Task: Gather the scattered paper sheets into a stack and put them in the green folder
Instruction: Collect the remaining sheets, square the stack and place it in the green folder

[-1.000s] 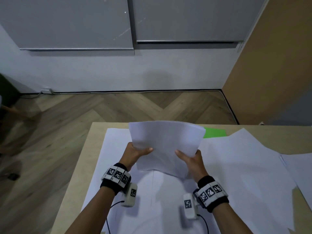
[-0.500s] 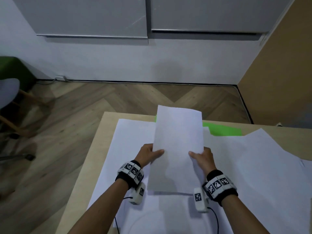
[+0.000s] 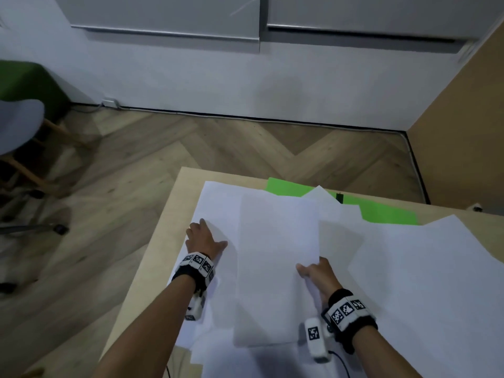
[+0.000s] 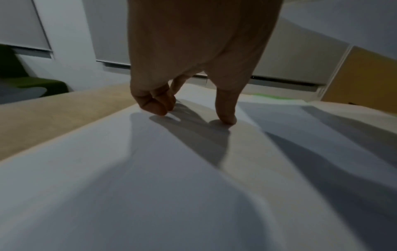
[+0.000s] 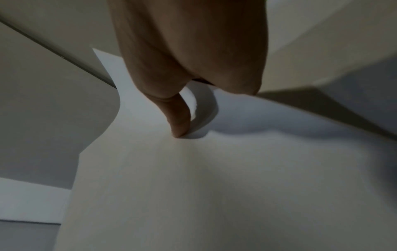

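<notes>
A stack of white paper sheets (image 3: pixel 275 268) lies low over the table's middle. My right hand (image 3: pixel 311 270) pinches its right edge, thumb on top (image 5: pixel 179 122), the other fingers hidden beneath the stack (image 5: pixel 193 186). My left hand (image 3: pixel 203 237) is off the stack and rests on a loose sheet (image 3: pixel 215 208) near the table's left edge. In the left wrist view its fingertips (image 4: pixel 159 110) touch that sheet (image 4: pixel 150 169). The green folder (image 3: pixel 387 214) lies at the table's far edge, partly covered by paper.
More loose white sheets (image 3: pixel 436 282) cover the table's right side. Bare wood of the table (image 3: pixel 161 241) shows along the left edge. A small black item (image 3: pixel 339 197) sits on the folder. A grey chair (image 3: pixel 16 126) stands on the floor at left.
The stack went from held upright in both hands to lying low over the table. My left hand let go and moved left onto a loose sheet; the right hand kept its grip.
</notes>
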